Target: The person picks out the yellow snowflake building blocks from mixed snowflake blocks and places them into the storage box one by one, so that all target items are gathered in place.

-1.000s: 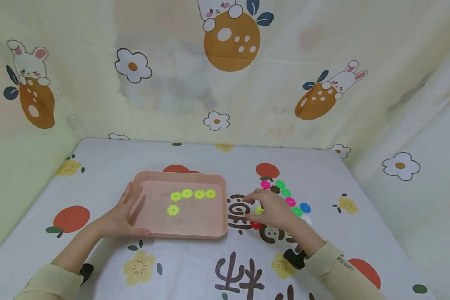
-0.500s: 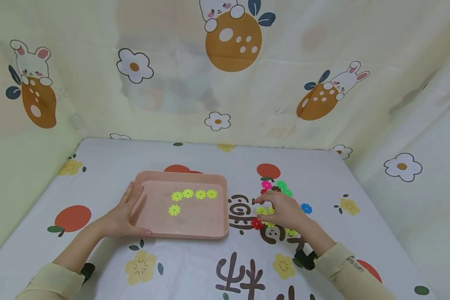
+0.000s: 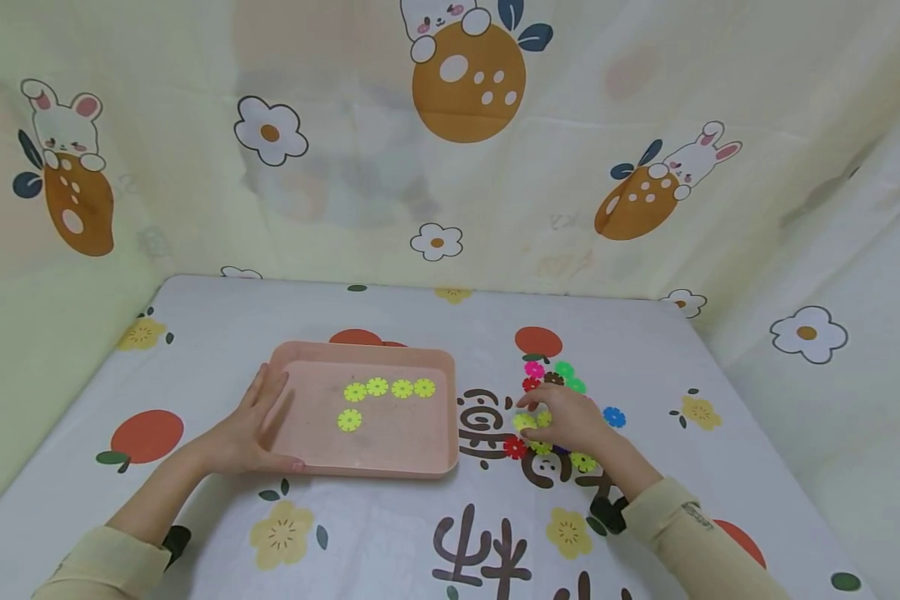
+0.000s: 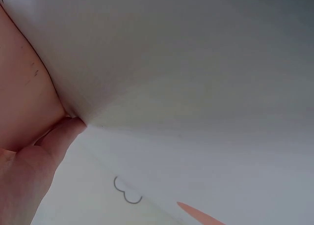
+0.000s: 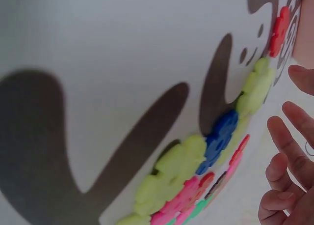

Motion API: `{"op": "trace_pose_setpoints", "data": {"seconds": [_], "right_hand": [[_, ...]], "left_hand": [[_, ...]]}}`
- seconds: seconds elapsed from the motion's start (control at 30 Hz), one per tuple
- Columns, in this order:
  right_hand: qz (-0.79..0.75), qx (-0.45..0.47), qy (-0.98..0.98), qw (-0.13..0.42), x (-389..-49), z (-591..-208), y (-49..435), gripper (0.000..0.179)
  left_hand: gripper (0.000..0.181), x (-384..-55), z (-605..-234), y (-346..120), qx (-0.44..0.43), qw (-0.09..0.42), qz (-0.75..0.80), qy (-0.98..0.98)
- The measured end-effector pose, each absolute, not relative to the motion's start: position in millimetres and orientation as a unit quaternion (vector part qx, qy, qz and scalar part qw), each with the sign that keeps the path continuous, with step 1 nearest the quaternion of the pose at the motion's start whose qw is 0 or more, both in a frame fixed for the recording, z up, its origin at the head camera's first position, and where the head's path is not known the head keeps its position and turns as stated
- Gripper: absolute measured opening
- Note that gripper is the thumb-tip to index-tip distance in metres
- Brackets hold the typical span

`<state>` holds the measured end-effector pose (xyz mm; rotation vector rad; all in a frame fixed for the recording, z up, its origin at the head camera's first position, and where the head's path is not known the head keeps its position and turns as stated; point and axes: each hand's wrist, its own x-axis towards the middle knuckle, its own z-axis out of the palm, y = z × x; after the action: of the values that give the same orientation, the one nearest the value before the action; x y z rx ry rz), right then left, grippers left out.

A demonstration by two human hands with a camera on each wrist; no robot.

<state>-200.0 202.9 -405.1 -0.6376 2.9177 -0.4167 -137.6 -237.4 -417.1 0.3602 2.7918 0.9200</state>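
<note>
A pink tray lies on the table with several yellow flower-shaped plastic pieces flat inside it. My left hand rests against its left end, fingers spread along the side and thumb at the front edge. To the tray's right is a loose pile of coloured flower pieces, with a red one at its near left. Over this pile is my right hand, thumb and forefinger apart around yellow pieces. In the right wrist view its fingers are parted, nothing held between them. The hand hides part of the pile.
Green pieces and a blue one lie at the pile's far and right sides. The white tablecloth has printed fruit, flowers and dark lettering. A patterned curtain hangs behind the table.
My right hand has shifted a little to the right and come down to the yellow pieces in the pile. The left hand and the tray stay as they were.
</note>
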Motion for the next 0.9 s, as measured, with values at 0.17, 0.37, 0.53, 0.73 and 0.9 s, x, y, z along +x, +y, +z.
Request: {"op": "trace_pose_setpoints", "data": {"seconds": [0.17, 0.37, 0.53, 0.73, 0.9], "right_hand": [[-0.132, -0.200, 0.968, 0.072, -204.4, -409.1, 203.8, 0.039], [-0.127, -0.188, 0.970, 0.088, -208.5, -413.1, 204.9, 0.040], [-0.126, -0.183, 0.970, 0.095, -210.8, -415.1, 205.5, 0.039], [-0.130, -0.173, 0.971, 0.100, -212.0, -415.0, 204.8, 0.038], [-0.133, -0.170, 0.971, 0.102, -212.2, -414.6, 204.0, 0.036]], "left_hand": [[0.125, -137.8, -417.0, -237.8, 0.119, 0.091, 0.306, 0.940], [0.125, -137.6, -417.4, -237.1, 0.126, 0.083, 0.314, 0.937], [0.125, -137.3, -417.5, -237.0, 0.127, 0.082, 0.313, 0.938], [0.126, -136.7, -414.1, -236.2, 0.118, 0.094, 0.305, 0.940], [0.125, -136.7, -412.9, -235.0, 0.124, 0.089, 0.304, 0.940]]}}
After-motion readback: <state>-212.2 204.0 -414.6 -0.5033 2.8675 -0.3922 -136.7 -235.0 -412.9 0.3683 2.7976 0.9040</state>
